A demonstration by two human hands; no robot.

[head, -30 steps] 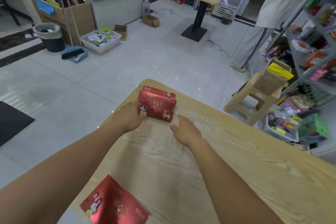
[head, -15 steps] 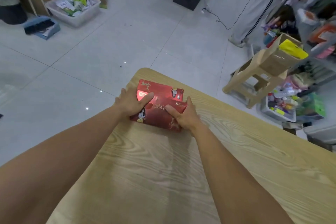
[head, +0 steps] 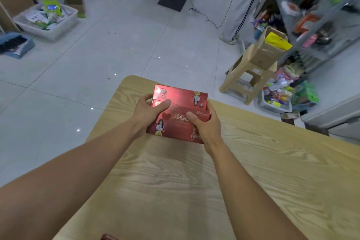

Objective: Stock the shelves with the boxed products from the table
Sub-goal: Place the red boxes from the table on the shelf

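Red boxes [head: 176,122] on wooden table [head: 272,171], tiled floor [head: 97,54]

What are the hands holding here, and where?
Both grip the nearer red box by its ends: left hand on its left end, right hand on its right.

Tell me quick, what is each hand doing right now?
Left hand: closed on the left end of the red boxes.
Right hand: closed on their right end.

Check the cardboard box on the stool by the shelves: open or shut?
Open. The cardboard box on the stool has a flap standing up, and a yellow packet pokes out of its top.
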